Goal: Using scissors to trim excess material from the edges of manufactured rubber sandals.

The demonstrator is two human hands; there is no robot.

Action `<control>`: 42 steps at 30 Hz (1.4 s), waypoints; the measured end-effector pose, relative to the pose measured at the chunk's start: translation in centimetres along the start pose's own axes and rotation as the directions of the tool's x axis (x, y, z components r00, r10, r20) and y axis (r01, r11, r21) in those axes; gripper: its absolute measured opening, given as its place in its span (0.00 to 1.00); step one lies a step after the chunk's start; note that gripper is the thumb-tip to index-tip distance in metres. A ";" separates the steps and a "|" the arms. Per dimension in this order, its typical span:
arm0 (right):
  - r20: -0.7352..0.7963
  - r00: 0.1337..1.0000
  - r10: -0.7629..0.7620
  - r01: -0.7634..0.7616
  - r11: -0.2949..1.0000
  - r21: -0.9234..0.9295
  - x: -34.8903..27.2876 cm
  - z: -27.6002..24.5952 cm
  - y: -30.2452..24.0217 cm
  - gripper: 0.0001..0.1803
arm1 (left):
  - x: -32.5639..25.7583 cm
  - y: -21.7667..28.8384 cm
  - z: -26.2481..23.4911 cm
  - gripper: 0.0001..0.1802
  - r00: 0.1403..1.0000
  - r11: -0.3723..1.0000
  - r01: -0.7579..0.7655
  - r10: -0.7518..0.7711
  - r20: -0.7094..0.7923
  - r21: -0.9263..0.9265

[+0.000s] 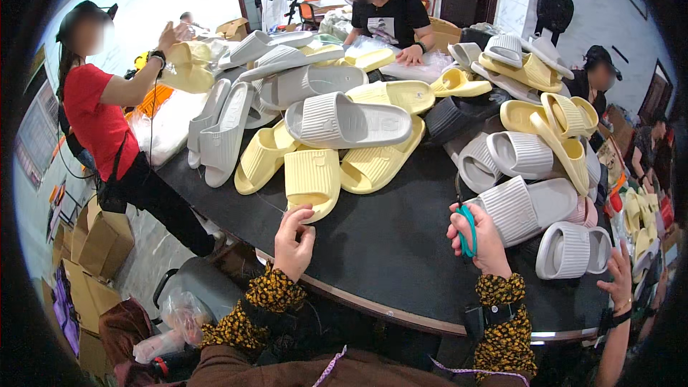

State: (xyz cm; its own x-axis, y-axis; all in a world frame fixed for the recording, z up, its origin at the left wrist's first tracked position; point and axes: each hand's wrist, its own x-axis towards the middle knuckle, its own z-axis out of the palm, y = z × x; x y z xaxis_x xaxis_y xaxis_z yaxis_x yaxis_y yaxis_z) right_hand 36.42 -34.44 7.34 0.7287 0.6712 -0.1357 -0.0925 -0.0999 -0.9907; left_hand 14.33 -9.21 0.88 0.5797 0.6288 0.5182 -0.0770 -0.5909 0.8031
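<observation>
Covering the table: a heap of ribbed foam slide sandals, pale yellow and grey, on the round black tabletop (373, 244).
Nearest sandal: the pale yellow ribbed slide (312, 180) lies at the heap's near edge, just beyond the left hand.
Left hand (293, 239): fingers curled loosely together, holding nothing, resting at the tabletop.
Right hand (479, 236): fingers clamped on small teal-handled scissors (468, 229), beside a grey ribbed slide (527, 206).

We see small footwear workshop: dark table (387, 244) heaped with foam slippers (347, 123), cardboard boxes (100, 240) on floor, co-workers around.
</observation>
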 end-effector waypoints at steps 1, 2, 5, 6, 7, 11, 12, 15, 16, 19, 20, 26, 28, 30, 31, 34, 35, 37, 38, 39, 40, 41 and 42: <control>-0.002 1.000 0.000 0.000 1.000 -0.001 0.0 0.0 0.0 0.15 | 0.0 -0.1 0.1 0.16 1.000 1.000 -0.017 0.017 -0.009 0.000; -0.006 1.000 -0.005 0.005 1.000 0.015 0.0 -0.1 0.0 0.15 | 0.0 -0.1 0.1 0.16 0.999 0.999 -0.033 0.033 -0.018 0.003; -0.006 1.000 -0.013 0.013 1.000 0.023 0.0 0.0 0.0 0.16 | -0.1 0.1 0.2 0.17 1.000 1.000 -0.017 0.017 -0.016 -0.010; -0.002 1.000 -0.017 0.017 1.000 0.013 0.0 0.0 0.0 0.16 | -0.1 0.3 0.1 0.17 1.000 1.000 -0.017 0.016 -0.015 -0.006; -0.001 1.000 -0.016 0.016 1.000 0.016 0.0 0.0 0.0 0.16 | -0.2 0.7 0.0 0.17 1.000 1.000 -0.022 0.022 0.002 0.020; -0.008 1.000 -0.001 0.001 1.000 0.007 0.0 0.1 -0.1 0.16 | -0.2 1.2 0.0 0.17 0.999 0.997 -0.030 0.028 0.034 0.067; -0.011 1.000 -0.001 0.001 1.000 0.010 0.0 0.1 -0.1 0.16 | -0.2 1.2 0.0 0.17 0.999 0.997 -0.031 0.029 0.038 0.067; -0.006 1.000 -0.001 0.001 1.000 0.001 0.0 0.1 -0.2 0.16 | -0.1 1.2 0.1 0.17 0.998 0.996 -0.054 0.052 0.028 0.067; -0.010 1.000 -0.002 0.002 1.000 0.003 0.0 0.0 -0.2 0.16 | -0.2 1.2 0.1 0.17 0.998 0.996 -0.057 0.056 0.013 0.072; 0.007 1.000 0.000 0.000 1.000 0.016 0.2 -0.2 0.2 0.16 | -0.1 1.3 0.2 0.17 0.997 0.993 -0.079 0.079 0.000 0.091; 0.009 1.000 0.004 -0.004 1.000 0.007 0.3 -0.3 0.4 0.16 | -0.1 1.2 0.2 0.17 0.996 0.990 -0.092 0.093 -0.001 0.108; 0.007 1.000 0.013 -0.013 1.000 -0.015 0.1 0.0 0.0 0.15 | -0.1 1.1 0.1 0.17 0.993 0.985 -0.120 0.122 -0.001 0.126; 0.006 1.000 0.010 -0.010 1.000 -0.008 -0.1 -0.1 0.0 0.17 | -0.2 1.2 0.1 0.17 0.994 0.986 -0.112 0.113 0.003 0.119; 0.014 1.000 0.005 -0.005 1.000 -0.006 0.0 -0.1 0.1 0.16 | -0.2 1.2 0.3 0.17 0.994 0.989 -0.105 0.105 0.007 0.109; 0.009 1.000 0.004 -0.004 1.000 -0.005 0.0 -0.1 0.0 0.16 | -0.2 1.3 0.3 0.17 0.996 0.990 -0.088 0.087 0.017 0.106; 0.016 1.000 0.024 -0.024 0.999 -0.024 -0.1 -0.2 -0.1 0.14 | -0.3 1.5 0.3 0.17 0.998 0.993 -0.066 0.064 0.024 0.099; 0.020 1.000 0.015 -0.014 1.000 -0.023 0.0 -0.2 0.1 0.16 | -0.3 1.6 0.3 0.17 0.998 0.994 -0.057 0.055 0.019 0.094; 0.025 1.000 0.005 -0.005 1.000 -0.022 0.0 -0.2 0.2 0.17 | -0.3 1.3 0.2 0.16 0.997 0.991 -0.080 0.079 0.012 0.107; 0.025 1.000 0.003 -0.002 1.000 -0.026 0.0 -0.2 0.2 0.18 | -0.2 1.2 0.2 0.16 0.995 0.987 -0.103 0.103 0.006 0.120; 0.025 1.000 0.001 0.000 1.000 -0.030 0.1 -0.3 0.2 0.18 | -0.2 1.2 0.2 0.16 0.995 0.987 -0.103 0.103 0.005 0.119; 0.025 1.000 0.000 0.000 1.000 -0.030 0.1 -0.3 0.2 0.18 | -0.2 1.4 0.2 0.16 0.995 0.987 -0.101 0.100 0.008 0.124; 0.030 1.000 0.003 -0.002 0.999 -0.033 0.1 -0.3 0.3 0.18 | -0.2 1.4 0.2 0.16 0.995 0.987 -0.099 0.098 0.013 0.127; 0.035 0.999 0.005 -0.004 0.999 -0.036 0.1 -0.4 0.3 0.18 | -0.2 1.5 0.2 0.16 0.995 0.987 -0.099 0.098 0.014 0.125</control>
State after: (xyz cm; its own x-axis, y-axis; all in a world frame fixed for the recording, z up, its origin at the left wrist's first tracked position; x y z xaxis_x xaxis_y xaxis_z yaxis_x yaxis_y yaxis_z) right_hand 36.73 -34.66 6.98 0.7039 0.6962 -0.1407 -0.0703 -0.1289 -0.9892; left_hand 14.31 -10.31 1.94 0.5804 0.5608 0.5905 -0.0317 -0.7090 0.7045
